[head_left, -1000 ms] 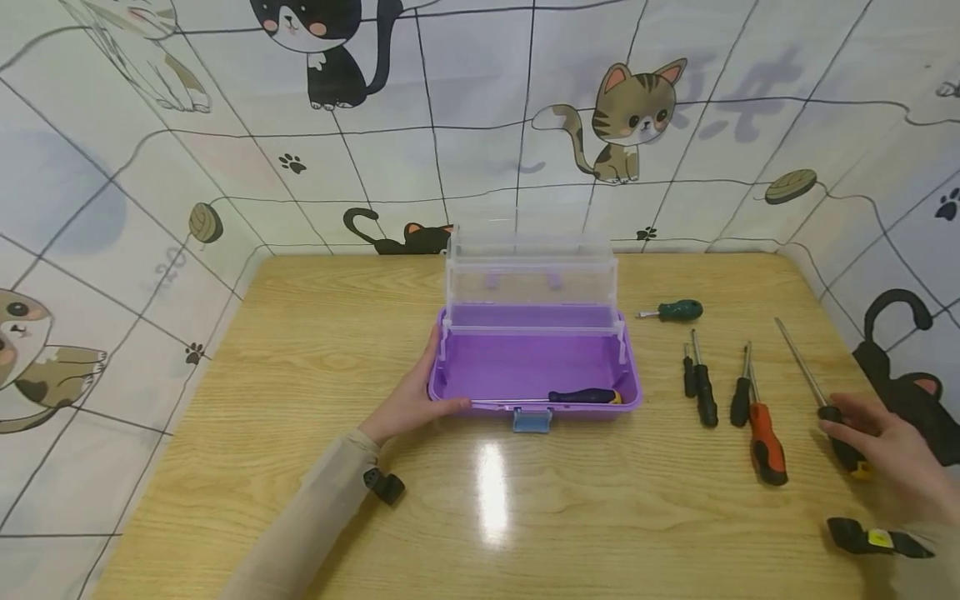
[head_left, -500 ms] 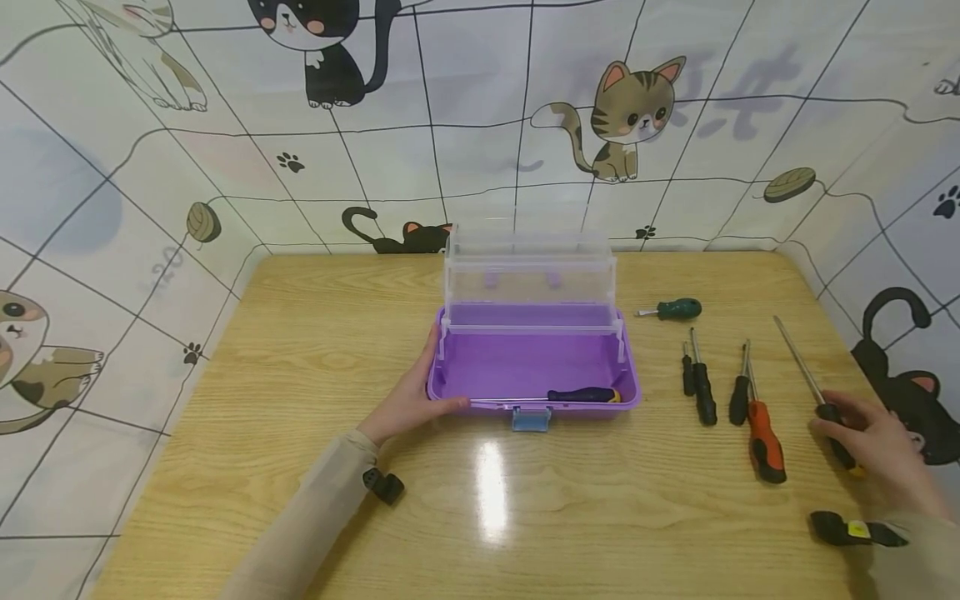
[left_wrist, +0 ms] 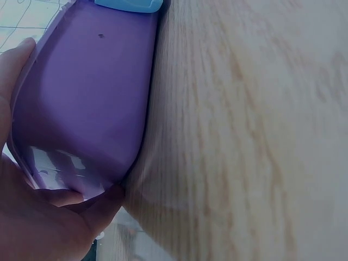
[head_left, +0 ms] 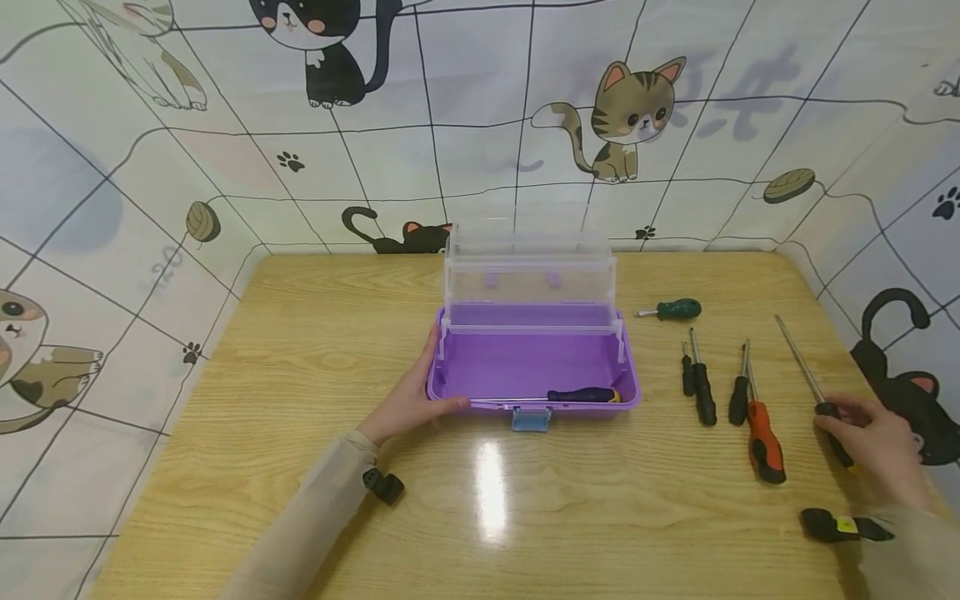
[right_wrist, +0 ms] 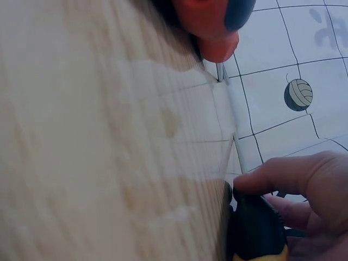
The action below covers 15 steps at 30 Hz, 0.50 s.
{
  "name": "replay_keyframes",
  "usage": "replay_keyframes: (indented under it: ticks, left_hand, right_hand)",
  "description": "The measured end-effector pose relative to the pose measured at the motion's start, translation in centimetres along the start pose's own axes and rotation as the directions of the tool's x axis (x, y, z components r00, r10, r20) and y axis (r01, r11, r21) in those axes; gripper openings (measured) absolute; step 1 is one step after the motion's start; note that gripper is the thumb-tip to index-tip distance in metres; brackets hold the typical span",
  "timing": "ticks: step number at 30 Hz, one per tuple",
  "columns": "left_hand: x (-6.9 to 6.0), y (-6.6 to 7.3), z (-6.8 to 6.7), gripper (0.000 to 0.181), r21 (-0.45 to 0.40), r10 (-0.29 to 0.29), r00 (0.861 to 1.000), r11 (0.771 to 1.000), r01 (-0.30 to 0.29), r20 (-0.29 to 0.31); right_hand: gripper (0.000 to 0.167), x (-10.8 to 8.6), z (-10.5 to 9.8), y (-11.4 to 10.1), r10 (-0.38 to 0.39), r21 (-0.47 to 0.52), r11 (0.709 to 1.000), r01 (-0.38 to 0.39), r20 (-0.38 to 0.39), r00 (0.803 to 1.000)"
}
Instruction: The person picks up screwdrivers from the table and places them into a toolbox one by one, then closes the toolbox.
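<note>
A purple toolbox (head_left: 532,362) stands mid-table with its clear lid raised; a dark-handled screwdriver (head_left: 583,395) lies inside along its front wall. My left hand (head_left: 412,402) grips the box's left end, thumb on the front rim; the left wrist view shows fingers around the purple end (left_wrist: 87,103). At the right, my right hand (head_left: 881,442) pinches the black and yellow handle of a long screwdriver (head_left: 801,360) lying on the table. In the right wrist view, thumb and fingers hold that handle (right_wrist: 258,225).
Between box and right hand lie an orange-black screwdriver (head_left: 766,446), a short black one (head_left: 738,402), a black one (head_left: 705,396) with a small one (head_left: 687,375) beside it, and a green-handled one (head_left: 679,309) farther back. A cat-patterned sheet (head_left: 480,158) rises behind the table.
My right hand and wrist have shifted slightly left, still at the long screwdriver's handle, which covers a little more of its yellow end. My left hand and the box have not visibly moved.
</note>
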<state>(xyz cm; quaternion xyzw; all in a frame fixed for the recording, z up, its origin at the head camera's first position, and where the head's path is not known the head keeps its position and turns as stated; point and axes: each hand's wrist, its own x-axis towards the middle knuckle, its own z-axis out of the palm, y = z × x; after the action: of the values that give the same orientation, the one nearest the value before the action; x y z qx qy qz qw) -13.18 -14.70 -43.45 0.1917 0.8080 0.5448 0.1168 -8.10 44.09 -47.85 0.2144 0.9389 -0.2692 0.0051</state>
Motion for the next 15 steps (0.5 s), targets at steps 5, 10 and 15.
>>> replay_keyframes:
  ticks: [5, 10, 15]
  left_hand:
    - [0.1, -0.1, 0.0, 0.119, -0.029, 0.002, 1.000, 1.000, -0.001, 0.008]
    - [0.4, -1.7, 0.1, 0.121, -0.024, 0.001, 1.000, 1.000, -0.001, 0.003]
    - [0.7, -3.8, 0.3, 0.123, 0.009, -0.003, 1.000, 1.000, 0.003, -0.015]
  right_hand:
    - [0.051, -0.2, 0.3, -0.5, 0.058, 0.021, 0.998, -0.057, -0.051, 0.997]
    - [0.055, -0.3, 0.4, -1.1, 0.096, 0.078, 0.993, -0.093, -0.038, 0.995]
    - [0.059, -0.5, 0.2, -2.2, 0.065, 0.100, 0.993, -0.059, -0.055, 0.996]
